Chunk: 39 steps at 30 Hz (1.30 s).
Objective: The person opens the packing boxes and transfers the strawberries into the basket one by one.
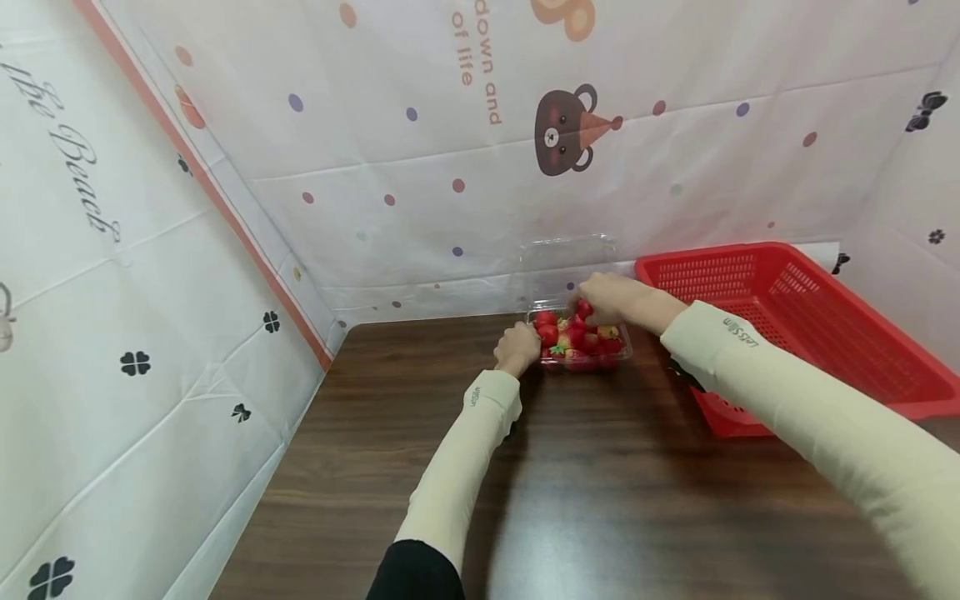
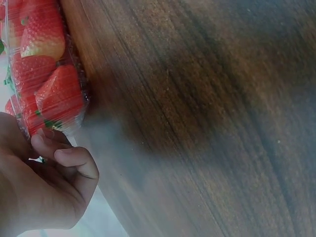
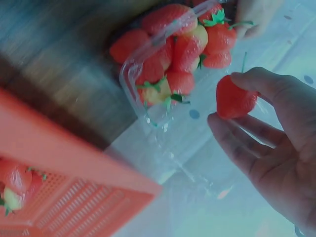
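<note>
A clear plastic box (image 1: pixel 627 353) filled with red strawberries (image 1: pixel 573 337) stands on the table near the back wall, its transparent lid (image 1: pixel 566 252) raised behind it. At the box's left side, my left hand (image 1: pixel 517 347) grips the edge with curled fingers; in the left wrist view those fingers (image 2: pixel 74 158) are right at the box's end. My right hand (image 1: pixel 609 297) is over the back of the box. Between its thumb and fingertips it pinches one strawberry (image 3: pixel 236 98), which shows apart from the others in the right wrist view.
To the right of the box is a red perforated plastic basket (image 1: pixel 840 350), partly behind my right forearm. Several strawberries (image 3: pixel 17 180) lie inside it. A white printed sheet (image 1: pixel 420 167) hangs behind the dark wooden table (image 1: pixel 615 483), and another covers the left side.
</note>
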Available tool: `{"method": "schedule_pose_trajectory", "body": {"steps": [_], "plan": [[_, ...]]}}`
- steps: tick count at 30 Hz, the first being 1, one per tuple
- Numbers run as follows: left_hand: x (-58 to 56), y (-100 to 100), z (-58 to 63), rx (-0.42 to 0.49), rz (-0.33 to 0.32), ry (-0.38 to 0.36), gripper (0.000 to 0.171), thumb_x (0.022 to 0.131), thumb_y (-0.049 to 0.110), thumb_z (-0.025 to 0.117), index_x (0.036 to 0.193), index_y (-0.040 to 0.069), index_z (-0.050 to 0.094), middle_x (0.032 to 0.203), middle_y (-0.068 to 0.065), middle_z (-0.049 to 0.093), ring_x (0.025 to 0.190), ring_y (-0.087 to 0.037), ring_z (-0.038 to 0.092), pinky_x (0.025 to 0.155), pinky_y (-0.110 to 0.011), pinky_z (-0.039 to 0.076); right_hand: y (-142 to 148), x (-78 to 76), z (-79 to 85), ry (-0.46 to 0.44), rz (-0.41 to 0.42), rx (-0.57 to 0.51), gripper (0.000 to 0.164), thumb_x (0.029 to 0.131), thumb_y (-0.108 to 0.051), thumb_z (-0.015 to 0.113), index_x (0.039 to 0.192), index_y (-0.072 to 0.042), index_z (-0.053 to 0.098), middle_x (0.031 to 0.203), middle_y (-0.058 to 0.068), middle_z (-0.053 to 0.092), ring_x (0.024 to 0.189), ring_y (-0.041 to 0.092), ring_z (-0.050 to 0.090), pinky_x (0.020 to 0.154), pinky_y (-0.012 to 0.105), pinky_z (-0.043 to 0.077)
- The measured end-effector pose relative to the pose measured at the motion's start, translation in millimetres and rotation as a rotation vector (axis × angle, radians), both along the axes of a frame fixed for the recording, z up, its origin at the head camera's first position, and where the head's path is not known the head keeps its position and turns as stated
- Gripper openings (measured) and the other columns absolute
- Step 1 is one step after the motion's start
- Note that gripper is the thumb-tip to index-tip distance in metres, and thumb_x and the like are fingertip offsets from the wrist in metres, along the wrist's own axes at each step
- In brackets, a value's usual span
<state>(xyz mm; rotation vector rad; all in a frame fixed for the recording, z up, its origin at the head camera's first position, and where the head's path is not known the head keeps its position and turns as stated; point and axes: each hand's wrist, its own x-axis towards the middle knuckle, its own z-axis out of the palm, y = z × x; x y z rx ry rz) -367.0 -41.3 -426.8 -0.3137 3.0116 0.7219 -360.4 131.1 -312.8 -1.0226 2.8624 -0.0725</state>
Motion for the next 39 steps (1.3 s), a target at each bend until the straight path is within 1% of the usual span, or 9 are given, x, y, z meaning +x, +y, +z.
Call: {"method": "schedule_pose_trajectory", "body": {"steps": [5, 8, 14, 21, 25, 30, 32, 37, 39], "plan": [[-7.2, -1.3, -1.5, 0.004, 0.001, -0.006, 0.048, 0.111, 0.038, 0.032, 0.118, 0.005, 0.066, 0.124, -0.016, 0.072, 0.112, -0.035, 0.07, 0.093, -0.05, 0.055, 10.4, -1.6, 10.2, 0.058, -0.018, 0.0, 0.028, 0.087, -0.007, 0.079, 0.114, -0.004, 0.073, 0.107, 0.017, 0.073, 0.095, 0.029, 0.072, 0.084, 0.045, 0.06], [-8.3, -3.3, -0.9, -0.005, 0.011, -0.003, 0.048, 0.111, 0.038, 0.033, 0.118, 0.005, 0.067, 0.123, -0.016, 0.072, 0.112, -0.034, 0.07, 0.093, -0.05, 0.055, 16.1, -2.6, 16.1, 0.097, -0.024, -0.021, 0.024, 0.085, -0.002, 0.078, 0.109, -0.005, 0.075, 0.11, 0.019, 0.071, 0.098, 0.034, 0.071, 0.086, 0.048, 0.059], [-8.5, -7.9, 1.5, -0.002, 0.021, 0.003, 0.045, 0.111, 0.036, 0.035, 0.116, 0.004, 0.067, 0.122, -0.017, 0.072, 0.111, -0.035, 0.07, 0.092, -0.05, 0.056, 28.4, -7.0, 28.0, 0.178, -0.008, -0.06, 0.024, 0.083, 0.007, 0.074, 0.103, -0.005, 0.076, 0.104, 0.021, 0.066, 0.089, 0.035, 0.069, 0.082, 0.048, 0.06], [-12.7, -8.9, 2.3, 0.017, 0.015, -0.041, 0.044, 0.109, 0.035, 0.038, 0.116, 0.006, 0.069, 0.124, -0.015, 0.072, 0.112, -0.034, 0.07, 0.093, -0.049, 0.055, 54.5, -7.2, 41.6, 0.167, -0.072, -0.103, 0.027, 0.083, 0.007, 0.075, 0.108, -0.003, 0.075, 0.109, 0.024, 0.066, 0.095, 0.038, 0.068, 0.084, 0.053, 0.059], [-13.0, -10.8, 3.9, 0.026, -0.006, -0.049, 0.044, 0.108, 0.036, 0.038, 0.104, 0.006, 0.071, 0.11, -0.015, 0.075, 0.097, -0.031, 0.072, 0.086, -0.046, 0.056, 78.5, -8.1, 47.2, 0.189, -0.113, -0.109, 0.028, 0.083, 0.005, 0.073, 0.11, -0.002, 0.074, 0.106, 0.025, 0.064, 0.093, 0.039, 0.066, 0.084, 0.056, 0.057], [-14.5, -17.0, 5.0, 0.069, -0.037, -0.054, 0.044, 0.106, 0.039, 0.037, 0.095, 0.008, 0.067, 0.087, -0.012, 0.071, 0.073, -0.026, 0.067, 0.076, -0.042, 0.054, 106.1, -14.3, 55.2, 0.181, -0.176, -0.095, 0.032, 0.086, 0.001, 0.072, 0.118, 0.001, 0.069, 0.11, 0.028, 0.062, 0.098, 0.043, 0.063, 0.086, 0.06, 0.054], [-15.2, -19.6, 3.7, 0.072, -0.051, -0.049, 0.044, 0.106, 0.038, 0.035, 0.098, 0.008, 0.066, 0.093, -0.013, 0.071, 0.079, -0.027, 0.067, 0.078, -0.043, 0.053, 115.2, -17.6, 57.4, 0.173, -0.195, -0.105, 0.034, 0.086, 0.002, 0.072, 0.12, 0.002, 0.068, 0.112, 0.029, 0.062, 0.1, 0.045, 0.062, 0.088, 0.061, 0.052], [-17.4, -23.9, -1.4, 0.048, -0.069, -0.03, 0.042, 0.107, 0.036, 0.034, 0.115, 0.007, 0.063, 0.125, -0.016, 0.069, 0.111, -0.034, 0.068, 0.091, -0.048, 0.053, 136.0, -25.7, 54.9, 0.162, -0.255, -0.124, 0.036, 0.087, 0.001, 0.072, 0.122, 0.006, 0.064, 0.116, 0.032, 0.06, 0.104, 0.047, 0.058, 0.09, 0.061, 0.051], [-18.5, -24.4, -1.8, 0.039, -0.072, -0.021, 0.039, 0.108, 0.035, 0.035, 0.117, 0.007, 0.062, 0.128, -0.016, 0.069, 0.115, -0.034, 0.067, 0.092, -0.049, 0.054, 143.5, -28.0, 51.5, 0.162, -0.286, -0.13, 0.035, 0.089, 0.001, 0.071, 0.122, 0.008, 0.063, 0.116, 0.034, 0.058, 0.103, 0.048, 0.057, 0.088, 0.061, 0.051]]}}
